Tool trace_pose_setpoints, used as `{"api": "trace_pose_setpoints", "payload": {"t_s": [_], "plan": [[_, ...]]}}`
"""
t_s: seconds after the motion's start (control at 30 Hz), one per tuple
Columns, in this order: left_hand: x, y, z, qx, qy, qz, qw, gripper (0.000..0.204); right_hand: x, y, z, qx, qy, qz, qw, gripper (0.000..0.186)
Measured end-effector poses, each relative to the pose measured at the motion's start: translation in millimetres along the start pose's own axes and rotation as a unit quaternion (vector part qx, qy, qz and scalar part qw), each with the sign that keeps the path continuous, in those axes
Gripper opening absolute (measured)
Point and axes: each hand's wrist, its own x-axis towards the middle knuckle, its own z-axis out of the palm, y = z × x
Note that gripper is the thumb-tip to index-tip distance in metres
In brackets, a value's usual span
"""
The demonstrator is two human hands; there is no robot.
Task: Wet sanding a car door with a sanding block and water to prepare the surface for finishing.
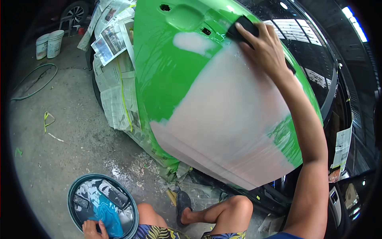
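My right hand grips a black sanding block against the upper right of a green car door panel, beside its handle recess. Pale pinkish filler covers much of the panel's middle and lower part, and wet streaks show near the block. At lower left a round dark basin holds milky water, a bright blue cloth and dark blocks. My left hand is at the basin's near side, fingers curled onto the cloth.
Newspaper masking hangs along the panel's left edge. On the concrete floor lie a hose and tape scraps; two white buckets stand at upper left. Dark car glass and bodywork border the right. My bare legs are at the bottom.
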Motion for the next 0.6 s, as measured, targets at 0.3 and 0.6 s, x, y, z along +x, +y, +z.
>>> {"api": "trace_pose_setpoints", "payload": {"t_s": [0.3,0.6], "plan": [[3,-1,-3,-0.009,-0.012,-0.005,1.000,0.025,9,1,0,-0.018,0.002,0.005,1.000,0.060],[6,3,-6,-0.017,-0.030,-0.004,0.999,0.020,26,-3,-1,-0.011,-0.014,-0.001,1.000,0.055]]}}
